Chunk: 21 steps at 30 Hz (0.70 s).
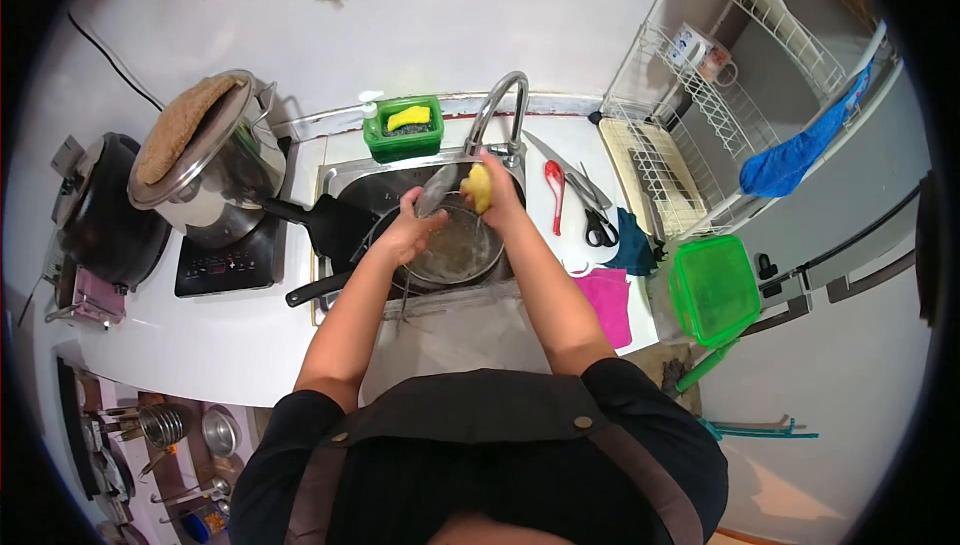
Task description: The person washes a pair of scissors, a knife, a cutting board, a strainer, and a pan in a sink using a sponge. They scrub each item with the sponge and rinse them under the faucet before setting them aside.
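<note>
My left hand (408,235) is closed on a metal spoon (437,190), its broad grey bowl pointing up and away from me. A thin metal handle shows below that wrist. In my right hand (506,207), a yellow sponge (478,188) is gripped close beside the spoon's bowl. Both hands are over the sink (350,173), where a round pan (455,255) holds cloudy water. A black spatula (330,228) and a black pan handle (318,290) stick out to the left. The curved faucet (498,105) rises behind my right hand.
A green caddy (405,145) with another yellow sponge stands behind the sink. To the right lie a red-handled peeler (555,195), scissors (600,230), a knife (550,153) and a pink cloth (605,307). A big steel pot (225,170) sits left on an induction cooker (230,263).
</note>
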Each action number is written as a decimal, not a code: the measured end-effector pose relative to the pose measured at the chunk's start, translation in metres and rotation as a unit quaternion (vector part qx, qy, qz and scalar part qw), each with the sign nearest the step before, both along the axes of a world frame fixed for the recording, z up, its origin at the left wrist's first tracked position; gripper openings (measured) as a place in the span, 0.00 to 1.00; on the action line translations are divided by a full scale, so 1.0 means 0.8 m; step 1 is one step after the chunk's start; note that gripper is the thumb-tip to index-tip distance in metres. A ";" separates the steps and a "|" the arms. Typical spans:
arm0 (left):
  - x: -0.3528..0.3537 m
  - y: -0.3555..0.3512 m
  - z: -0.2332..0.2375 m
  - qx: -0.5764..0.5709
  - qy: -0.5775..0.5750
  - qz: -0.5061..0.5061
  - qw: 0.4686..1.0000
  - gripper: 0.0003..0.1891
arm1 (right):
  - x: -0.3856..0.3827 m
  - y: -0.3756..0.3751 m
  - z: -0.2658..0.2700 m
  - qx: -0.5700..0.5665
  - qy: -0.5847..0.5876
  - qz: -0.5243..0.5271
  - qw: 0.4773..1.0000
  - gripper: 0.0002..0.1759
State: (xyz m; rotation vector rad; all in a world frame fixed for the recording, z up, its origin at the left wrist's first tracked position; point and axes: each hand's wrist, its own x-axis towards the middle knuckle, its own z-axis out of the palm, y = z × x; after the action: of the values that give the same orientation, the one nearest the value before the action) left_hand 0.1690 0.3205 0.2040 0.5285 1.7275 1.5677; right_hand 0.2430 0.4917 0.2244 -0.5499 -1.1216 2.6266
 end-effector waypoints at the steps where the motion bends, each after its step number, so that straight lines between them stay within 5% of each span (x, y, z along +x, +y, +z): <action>1: -0.012 -0.003 -0.011 0.098 -0.106 -0.067 0.987 0.33 | -0.001 -0.002 0.009 0.000 0.002 -0.043 0.999 0.18; 2: -0.017 -0.002 -0.017 0.097 -0.105 -0.066 0.988 0.33 | -0.002 -0.012 0.016 -0.002 0.003 -0.042 0.999 0.18; 4: -0.024 0.001 -0.026 0.071 -0.435 -0.058 0.896 0.32 | -0.010 -0.042 0.020 0.001 0.127 -0.078 0.989 0.13; 5: -0.015 0.002 -0.017 0.070 -0.435 -0.059 0.896 0.32 | -0.023 -0.044 0.003 0.173 0.127 -0.094 0.972 0.09; 6: -0.003 0.004 -0.009 0.072 -0.397 -0.077 0.912 0.36 | -0.030 -0.043 -0.014 0.173 0.125 -0.096 0.972 0.09; 7: 0.006 0.002 0.000 0.074 -0.357 -0.095 0.926 0.40 | -0.031 -0.048 -0.020 0.471 0.104 -0.226 0.847 0.11; 8: 0.010 -0.003 0.006 0.072 -0.357 -0.096 0.926 0.40 | -0.031 -0.053 -0.026 0.712 0.070 -0.328 0.617 0.13; 11: 0.004 -0.015 0.025 0.122 -0.393 -0.067 0.909 0.46 | -0.009 -0.089 -0.026 0.696 0.134 -0.245 0.662 0.15; 16: 0.018 -0.017 0.017 0.054 -0.314 -0.041 0.947 0.41 | -0.023 -0.098 -0.026 0.679 0.269 -0.122 0.672 0.13; 18: 0.020 -0.015 0.014 0.035 -0.392 -0.065 0.917 0.42 | -0.051 -0.059 -0.021 0.797 0.314 -0.126 0.500 0.10; 19: 0.021 -0.013 0.010 0.018 -0.388 -0.076 0.918 0.44 | -0.051 -0.048 -0.016 0.797 0.314 -0.125 0.500 0.10; 21: 0.011 -0.015 0.005 0.033 -0.379 -0.027 0.924 0.44 | -0.049 -0.031 -0.007 0.787 0.170 -0.127 0.580 0.08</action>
State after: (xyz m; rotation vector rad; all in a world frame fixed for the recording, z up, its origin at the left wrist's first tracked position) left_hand 0.1780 0.3087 0.2083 -0.0253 1.0576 1.5157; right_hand 0.2036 0.4672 0.2186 0.2189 -2.2436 0.5981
